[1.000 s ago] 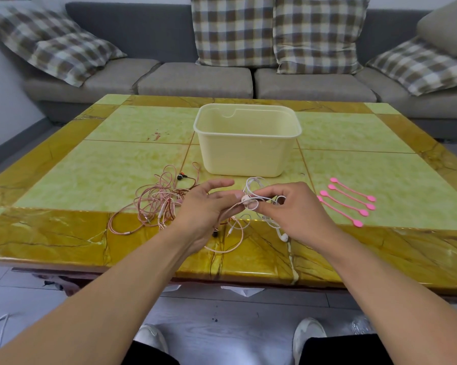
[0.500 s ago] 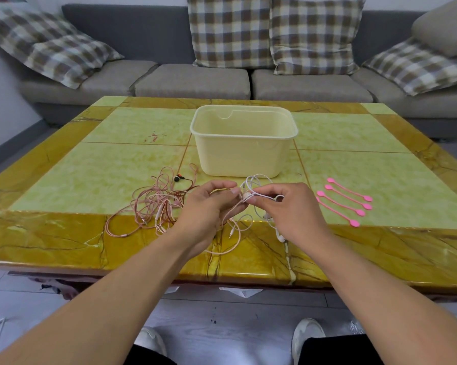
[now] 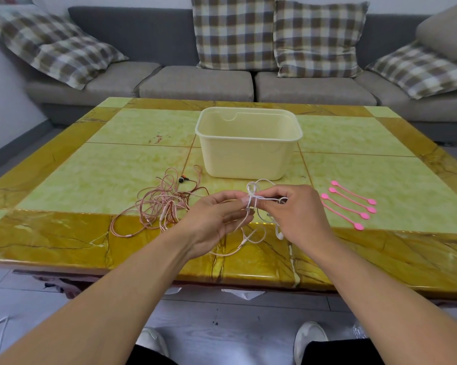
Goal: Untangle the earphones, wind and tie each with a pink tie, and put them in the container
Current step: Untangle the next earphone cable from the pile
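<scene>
Earphones (image 3: 251,198) pinched, right hand (image 3: 295,212) hiding loops

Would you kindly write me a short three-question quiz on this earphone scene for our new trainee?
1. True or false: the cream container already holds earphones.
2. How many pink ties lie on the table?
3. Which earphones are both hands working on? A) the white earphones B) the pink earphones

Key
1. False; what shows of its inside is bare.
2. Four, to the right of the right hand.
3. A; the left hand pinches that cable too.
</scene>
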Tool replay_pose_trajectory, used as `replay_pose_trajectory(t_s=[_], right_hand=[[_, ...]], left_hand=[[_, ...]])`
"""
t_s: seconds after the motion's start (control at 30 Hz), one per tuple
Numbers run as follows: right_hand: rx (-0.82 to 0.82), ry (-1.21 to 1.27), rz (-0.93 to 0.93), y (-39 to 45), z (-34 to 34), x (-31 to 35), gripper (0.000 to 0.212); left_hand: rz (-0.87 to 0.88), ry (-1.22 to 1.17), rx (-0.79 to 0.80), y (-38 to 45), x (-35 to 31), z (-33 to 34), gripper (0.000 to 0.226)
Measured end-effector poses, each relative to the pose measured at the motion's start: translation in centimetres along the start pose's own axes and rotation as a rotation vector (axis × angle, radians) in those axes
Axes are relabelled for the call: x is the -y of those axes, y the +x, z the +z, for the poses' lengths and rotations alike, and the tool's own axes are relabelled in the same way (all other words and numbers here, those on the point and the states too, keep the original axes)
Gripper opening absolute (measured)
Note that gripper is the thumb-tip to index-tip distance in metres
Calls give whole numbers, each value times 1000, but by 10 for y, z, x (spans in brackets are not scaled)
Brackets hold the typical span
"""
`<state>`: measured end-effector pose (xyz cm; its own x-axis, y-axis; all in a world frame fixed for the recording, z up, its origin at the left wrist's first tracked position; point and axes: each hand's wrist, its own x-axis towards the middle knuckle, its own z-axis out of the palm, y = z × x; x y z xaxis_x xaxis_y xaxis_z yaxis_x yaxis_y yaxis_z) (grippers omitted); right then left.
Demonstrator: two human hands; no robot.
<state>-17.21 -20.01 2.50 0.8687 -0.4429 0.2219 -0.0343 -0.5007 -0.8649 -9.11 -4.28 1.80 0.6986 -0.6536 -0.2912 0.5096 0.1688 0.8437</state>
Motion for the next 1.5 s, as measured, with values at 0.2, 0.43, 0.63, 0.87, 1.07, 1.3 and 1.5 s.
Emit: replay_pose_trajectory(t_s=[0.2,0.43,0.63,0.87,1.07,1.3,1.5], right_hand=[[140,-57,-24,0,-2,2,14],[158,-91,31,1,-4,3,10],[143,10,20,1,-12,5,10],[46,94,9,3,-20,9,8],[-42,72,91,5,-27,3,11],[55,214,228,3,-32,3,14],[-28,269,242,8,-36,3,21]], left_hand=[[30,39,-56,-1,0,-2,7],[252,175,-348,5,-1,-5,16],[246,246,-434,9,-3,-15,23],[68,731,-100,3,9,-12,41],[219,704,-62,0,6,-4,47],[269,478,-243,7,5,-5,37],[200,75,-338,8,-5,-3,25]])
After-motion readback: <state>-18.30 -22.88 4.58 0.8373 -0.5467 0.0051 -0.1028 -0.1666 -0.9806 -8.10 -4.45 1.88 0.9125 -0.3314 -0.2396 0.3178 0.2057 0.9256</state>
